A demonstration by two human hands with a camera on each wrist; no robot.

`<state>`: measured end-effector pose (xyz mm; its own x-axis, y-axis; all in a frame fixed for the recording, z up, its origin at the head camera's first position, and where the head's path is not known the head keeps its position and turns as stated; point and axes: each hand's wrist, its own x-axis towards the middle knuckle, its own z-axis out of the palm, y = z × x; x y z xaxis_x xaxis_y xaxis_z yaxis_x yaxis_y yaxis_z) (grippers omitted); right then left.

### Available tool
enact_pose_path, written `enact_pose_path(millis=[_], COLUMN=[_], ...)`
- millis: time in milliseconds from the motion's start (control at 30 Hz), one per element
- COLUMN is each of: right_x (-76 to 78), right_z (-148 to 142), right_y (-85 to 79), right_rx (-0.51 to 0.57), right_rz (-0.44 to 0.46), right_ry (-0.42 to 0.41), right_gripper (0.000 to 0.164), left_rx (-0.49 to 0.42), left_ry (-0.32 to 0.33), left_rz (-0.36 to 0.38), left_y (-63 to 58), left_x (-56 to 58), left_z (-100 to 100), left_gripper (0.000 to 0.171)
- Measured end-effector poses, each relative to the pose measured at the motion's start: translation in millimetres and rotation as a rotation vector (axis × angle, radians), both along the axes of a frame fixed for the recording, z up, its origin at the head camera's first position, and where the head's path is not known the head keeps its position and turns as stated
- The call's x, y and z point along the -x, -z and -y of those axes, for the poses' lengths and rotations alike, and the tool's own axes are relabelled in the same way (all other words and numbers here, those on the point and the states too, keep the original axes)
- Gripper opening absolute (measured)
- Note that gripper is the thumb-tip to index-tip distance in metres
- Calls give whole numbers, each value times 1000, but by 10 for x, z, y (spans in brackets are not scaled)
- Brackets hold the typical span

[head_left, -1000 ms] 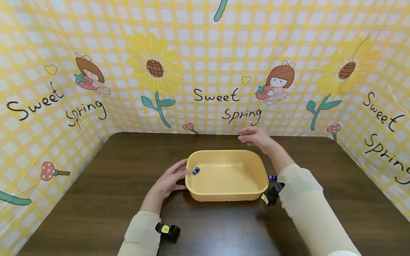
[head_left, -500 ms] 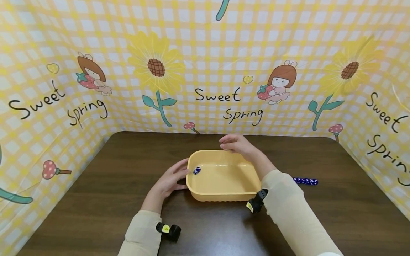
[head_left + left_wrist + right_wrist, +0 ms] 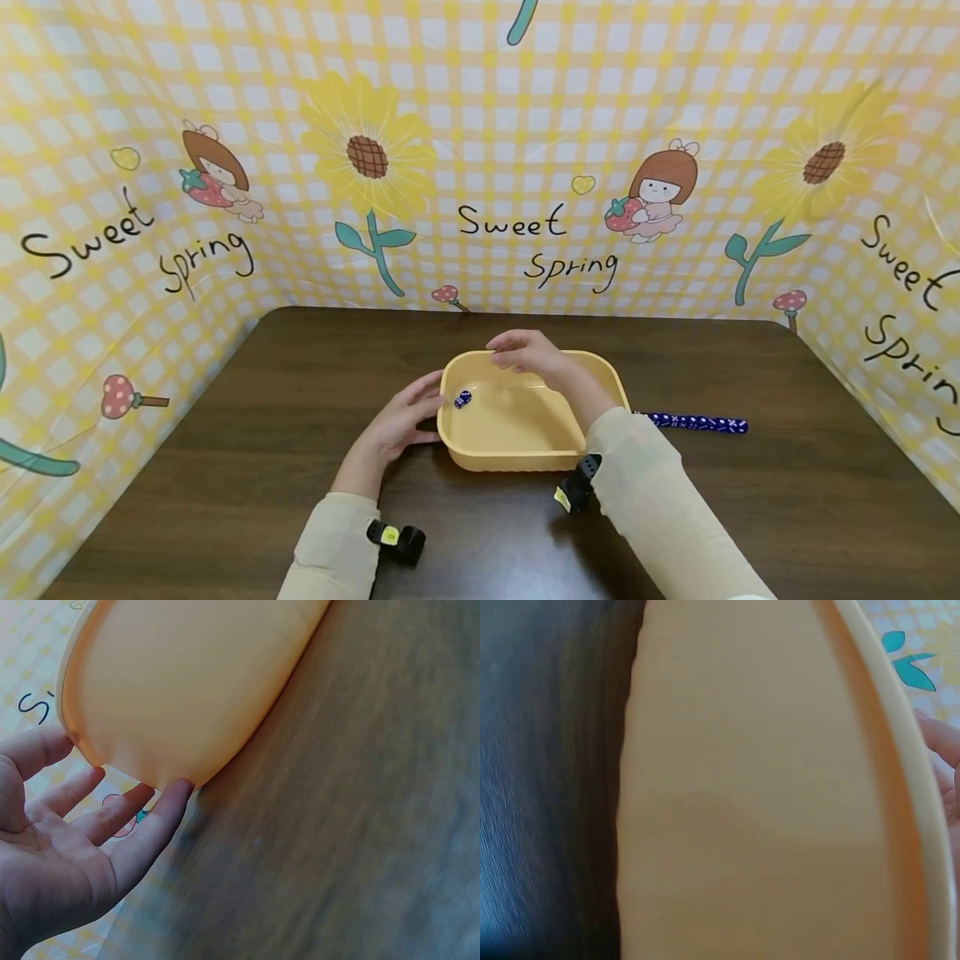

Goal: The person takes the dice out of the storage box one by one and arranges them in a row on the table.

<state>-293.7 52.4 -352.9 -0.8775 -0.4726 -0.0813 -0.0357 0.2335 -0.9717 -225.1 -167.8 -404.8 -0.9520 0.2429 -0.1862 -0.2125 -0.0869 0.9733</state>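
A yellow plastic basin (image 3: 517,461) sits on the table, with a few blue dice (image 3: 462,399) at the left end of its floor. My left hand (image 3: 401,417) is at the basin's left end, spread fingers and thumb resting against its outer wall; the left wrist view shows those fingertips (image 3: 180,791) at the wall. Over the basin's far side is my right hand (image 3: 528,352), fingers loosely bent, nothing seen in them. Only part of the right hand (image 3: 943,761) shows beyond the rim in the right wrist view. A straight row of blue dice (image 3: 697,422) lies right of the basin.
The dark wooden table (image 3: 225,467) extends around the basin. A yellow checked cloth (image 3: 517,125) with printed flowers and figures rises behind and at both sides. Black wrist cameras (image 3: 405,546) are strapped over both sleeves.
My right hand has moved left and nearer, from beyond the basin's far right corner to over its far rim, uncovering the dice row. My left hand has stayed at the basin.
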Motion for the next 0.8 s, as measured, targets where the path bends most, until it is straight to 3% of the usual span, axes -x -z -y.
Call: enact_pose_path(millis=[800], right_x=[-23], right_z=[314], right_y=[277], right_rx=[-62], right_rz=[34], right_ry=[-90], right_gripper=[30], left_rx=[-5], left_ry=[3], left_rz=[-9], left_y=[12], left_x=[7], left_z=[-7], left_gripper=[48])
